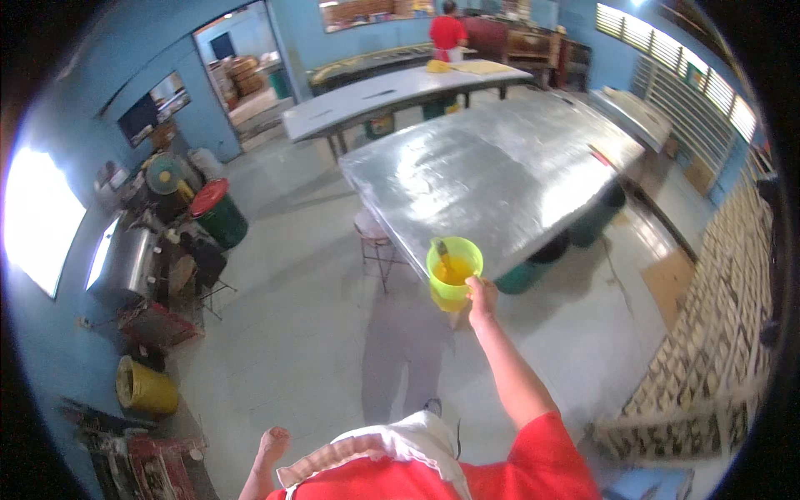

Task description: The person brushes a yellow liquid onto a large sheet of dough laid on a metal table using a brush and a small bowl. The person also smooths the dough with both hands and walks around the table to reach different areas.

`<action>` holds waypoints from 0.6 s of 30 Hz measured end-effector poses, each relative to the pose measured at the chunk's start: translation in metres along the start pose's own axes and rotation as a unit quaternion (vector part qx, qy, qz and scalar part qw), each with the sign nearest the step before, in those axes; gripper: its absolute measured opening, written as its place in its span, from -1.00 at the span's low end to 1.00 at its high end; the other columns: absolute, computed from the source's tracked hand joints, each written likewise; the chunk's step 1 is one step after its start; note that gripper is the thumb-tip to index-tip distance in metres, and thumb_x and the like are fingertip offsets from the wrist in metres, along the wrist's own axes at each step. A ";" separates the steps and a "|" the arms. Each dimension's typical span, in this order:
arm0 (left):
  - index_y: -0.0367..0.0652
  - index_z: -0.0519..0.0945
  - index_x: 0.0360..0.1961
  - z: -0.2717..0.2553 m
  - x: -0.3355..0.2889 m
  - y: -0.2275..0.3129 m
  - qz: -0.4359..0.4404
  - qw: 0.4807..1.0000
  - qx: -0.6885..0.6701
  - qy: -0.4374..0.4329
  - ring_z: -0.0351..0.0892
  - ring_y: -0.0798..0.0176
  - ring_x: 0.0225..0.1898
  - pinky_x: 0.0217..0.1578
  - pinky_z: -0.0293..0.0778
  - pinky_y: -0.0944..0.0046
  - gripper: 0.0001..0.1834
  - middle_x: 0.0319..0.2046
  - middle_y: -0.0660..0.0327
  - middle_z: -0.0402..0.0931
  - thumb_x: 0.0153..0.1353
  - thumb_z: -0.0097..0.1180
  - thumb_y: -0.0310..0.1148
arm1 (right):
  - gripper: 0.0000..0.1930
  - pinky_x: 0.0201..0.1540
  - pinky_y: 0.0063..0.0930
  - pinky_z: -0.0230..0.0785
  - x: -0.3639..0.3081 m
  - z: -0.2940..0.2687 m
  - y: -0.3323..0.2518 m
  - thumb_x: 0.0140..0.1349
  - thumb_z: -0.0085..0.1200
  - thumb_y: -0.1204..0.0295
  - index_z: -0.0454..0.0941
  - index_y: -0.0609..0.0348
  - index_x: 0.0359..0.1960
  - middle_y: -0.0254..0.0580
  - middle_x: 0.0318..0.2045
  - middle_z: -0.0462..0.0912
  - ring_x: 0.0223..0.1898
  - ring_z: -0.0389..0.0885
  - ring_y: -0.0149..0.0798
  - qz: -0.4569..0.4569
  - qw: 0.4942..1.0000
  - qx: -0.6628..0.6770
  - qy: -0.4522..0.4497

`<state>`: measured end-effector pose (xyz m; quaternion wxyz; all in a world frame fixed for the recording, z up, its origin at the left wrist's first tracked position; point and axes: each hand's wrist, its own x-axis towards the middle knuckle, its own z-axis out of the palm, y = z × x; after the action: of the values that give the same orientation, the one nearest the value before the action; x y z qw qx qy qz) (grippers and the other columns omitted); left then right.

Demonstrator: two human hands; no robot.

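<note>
My right hand (482, 302) is closed on the side of a yellow-green plastic pitcher (450, 288), held out in front of me at the near corner of the metal table. An orange-yellow liquid (454, 271) lies inside it. Out of the liquid leans a brush (443, 252) with a dark upper part, resting toward the far rim. My left hand (273, 440) hangs low beside my body, its fingers curled in a loose fist with nothing visible in them.
A large shiny metal table (492, 167) fills the middle, with a stool (372, 229) at its left side. Beyond stands a long white-topped table (367, 100), and a person in red (448, 33). Lidded bins (221, 215) and equipment line the left; a rack (708, 333) stands right.
</note>
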<state>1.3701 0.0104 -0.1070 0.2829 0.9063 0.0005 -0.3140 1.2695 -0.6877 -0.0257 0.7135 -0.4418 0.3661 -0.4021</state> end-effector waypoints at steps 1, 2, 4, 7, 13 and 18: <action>-0.15 0.71 -0.20 -0.002 0.000 0.010 0.013 0.997 0.064 0.044 0.69 0.05 -0.14 -0.25 0.58 0.00 -0.71 -0.19 0.09 0.71 0.18 0.18 -0.19 | -0.81 -0.36 -0.48 0.32 0.025 0.006 0.005 0.02 0.30 0.29 0.52 0.02 -0.49 -0.41 -0.50 0.51 -0.45 0.47 -0.44 -0.006 1.000 -0.004 0.005; -0.13 0.70 -0.22 -0.001 -0.001 0.018 0.047 0.993 0.098 0.036 0.69 0.06 -0.15 -0.27 0.58 0.01 -0.73 -0.21 0.10 0.71 0.18 0.17 -0.20 | -0.80 -0.38 -0.50 0.31 0.046 0.011 0.012 0.03 0.29 0.29 0.51 0.02 -0.49 -0.42 -0.52 0.49 -0.46 0.46 -0.44 -0.014 1.000 0.012 0.013; -0.11 0.69 -0.26 0.002 -0.002 0.029 0.107 0.976 0.190 0.013 0.68 0.08 -0.16 -0.29 0.57 0.03 -0.77 -0.26 0.12 0.70 0.16 0.17 -0.22 | -0.79 -0.38 -0.51 0.30 0.090 0.022 0.018 0.05 0.29 0.28 0.50 0.03 -0.50 -0.43 -0.54 0.47 -0.48 0.43 -0.45 -0.023 0.999 0.025 0.020; -0.11 0.68 -0.25 0.012 -0.002 0.034 0.074 0.983 0.156 -0.069 0.68 0.07 -0.17 -0.30 0.57 0.03 -0.77 -0.25 0.11 0.70 0.17 0.17 -0.22 | -0.75 -0.37 -0.50 0.30 0.117 0.033 0.026 0.10 0.28 0.25 0.47 0.07 -0.49 -0.42 -0.53 0.46 -0.48 0.41 -0.46 -0.031 0.999 -0.008 0.017; -0.11 0.66 -0.22 0.030 0.031 0.047 0.074 0.971 0.139 -0.182 0.68 0.07 -0.18 -0.30 0.57 0.03 -0.77 -0.25 0.10 0.69 0.19 0.18 -0.22 | -0.44 -0.10 -0.40 0.37 0.121 0.019 0.040 0.30 0.19 -0.09 0.40 0.22 -0.09 -0.24 -0.21 0.49 -0.20 0.46 -0.36 -0.095 0.977 -0.162 0.102; -0.12 0.64 -0.19 0.022 0.120 0.099 0.162 0.934 0.193 -0.255 0.68 0.06 -0.19 -0.30 0.58 0.03 -0.77 -0.25 0.09 0.69 0.20 0.18 -0.23 | -0.53 -0.01 -0.35 0.37 -0.008 -0.087 0.117 0.30 0.20 0.04 0.39 0.19 -0.08 -0.26 -0.25 0.48 -0.16 0.45 -0.33 0.001 0.972 -0.186 0.141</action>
<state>1.4713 -0.1051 -0.1385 0.1405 0.8207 -0.2787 -0.4786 1.2195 -0.6764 -0.1620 0.5602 -0.5052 0.5321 -0.3844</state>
